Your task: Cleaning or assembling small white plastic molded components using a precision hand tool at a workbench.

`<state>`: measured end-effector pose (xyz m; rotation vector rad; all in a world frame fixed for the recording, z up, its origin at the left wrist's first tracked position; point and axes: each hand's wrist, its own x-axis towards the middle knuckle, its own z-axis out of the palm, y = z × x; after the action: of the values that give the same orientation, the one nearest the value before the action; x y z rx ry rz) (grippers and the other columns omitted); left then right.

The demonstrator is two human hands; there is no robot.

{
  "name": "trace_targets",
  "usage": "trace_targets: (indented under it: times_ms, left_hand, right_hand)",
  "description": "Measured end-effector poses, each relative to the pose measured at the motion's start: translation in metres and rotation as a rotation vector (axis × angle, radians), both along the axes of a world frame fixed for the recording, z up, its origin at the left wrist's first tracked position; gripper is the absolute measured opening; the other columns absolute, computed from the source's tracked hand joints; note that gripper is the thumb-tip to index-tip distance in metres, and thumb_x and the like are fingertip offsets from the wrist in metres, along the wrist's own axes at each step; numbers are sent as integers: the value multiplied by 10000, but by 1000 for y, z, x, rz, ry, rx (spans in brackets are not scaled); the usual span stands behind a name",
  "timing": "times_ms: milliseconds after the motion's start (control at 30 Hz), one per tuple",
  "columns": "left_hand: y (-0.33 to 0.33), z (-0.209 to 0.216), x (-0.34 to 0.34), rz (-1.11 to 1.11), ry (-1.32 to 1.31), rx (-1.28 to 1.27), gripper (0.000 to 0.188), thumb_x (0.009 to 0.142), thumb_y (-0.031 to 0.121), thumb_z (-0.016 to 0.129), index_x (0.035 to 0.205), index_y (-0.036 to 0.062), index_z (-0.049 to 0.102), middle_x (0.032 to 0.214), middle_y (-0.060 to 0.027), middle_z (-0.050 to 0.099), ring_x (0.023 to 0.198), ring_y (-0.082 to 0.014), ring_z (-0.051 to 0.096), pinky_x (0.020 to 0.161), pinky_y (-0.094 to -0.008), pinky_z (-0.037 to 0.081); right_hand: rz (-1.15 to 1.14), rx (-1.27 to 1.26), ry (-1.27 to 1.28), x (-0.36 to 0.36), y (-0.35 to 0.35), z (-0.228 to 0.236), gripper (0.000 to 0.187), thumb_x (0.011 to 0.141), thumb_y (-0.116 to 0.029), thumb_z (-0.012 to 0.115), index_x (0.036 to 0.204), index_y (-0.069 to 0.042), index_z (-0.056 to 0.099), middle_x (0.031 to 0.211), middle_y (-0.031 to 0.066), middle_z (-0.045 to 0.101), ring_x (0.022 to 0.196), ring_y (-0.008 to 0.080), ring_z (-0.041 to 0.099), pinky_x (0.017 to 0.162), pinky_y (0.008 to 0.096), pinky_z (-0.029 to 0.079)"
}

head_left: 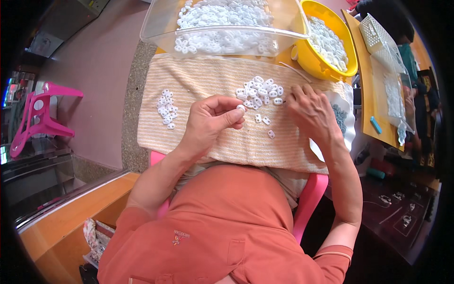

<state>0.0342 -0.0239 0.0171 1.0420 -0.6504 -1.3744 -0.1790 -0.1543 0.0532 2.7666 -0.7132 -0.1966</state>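
Note:
Between its thumb and forefinger my left hand [213, 116] pinches a small white plastic piece [241, 108]. My right hand [309, 106] is lowered over the towel with its fingers curled down, and the fingertips are mostly hidden. It lies between a loose pile of oval white two-holed plastic pieces [257, 90] and a white dish [349, 123] of small dark grey-green parts [339, 117]. A few single white pieces [266, 120] lie between my hands. Farther left, a narrow group of similar pieces [166, 109] rests on the striped towel [198, 78].
At the back stand a clear plastic bin [222, 33] full of white pieces and a yellow basin [326, 68] holding more. A pink stool [40, 113] is on the floor at left. On the right, another table [378, 128] bears a white perforated basket [378, 38], beside a person in dark clothes.

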Motion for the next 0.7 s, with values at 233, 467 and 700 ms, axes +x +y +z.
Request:
trace_targets:
  times_ms: [233, 467, 700]
  left_hand:
    - [0, -3, 3, -66, 140, 61, 166, 866, 38, 630, 1030, 9, 626, 934, -91, 672, 780, -120, 641, 698, -264, 565]
    - [2, -5, 0, -114, 280, 96, 169, 866, 43, 632, 1032, 12, 627, 930, -83, 670, 775, -124, 642, 699, -264, 565]
    - [4, -4, -3, -181, 349, 100, 168, 863, 62, 645, 1024, 17, 630, 892, -64, 662, 783, -133, 647, 706, -267, 564]
  right_hand:
    - [5, 44, -525, -3, 16, 20, 135, 747, -13, 618, 873, -20, 571, 841, 97, 624, 761, 254, 599, 649, 359, 484]
    - [-250, 1000, -1159, 10, 62, 5, 268, 798, 68, 606, 1063, 34, 619, 888, 113, 615, 788, 167, 593, 698, 258, 477]
    - [-333, 1500, -1418, 11, 86, -19, 287, 920, -81, 558, 1181, 37, 563, 913, 127, 598, 814, 193, 607, 786, 349, 526]
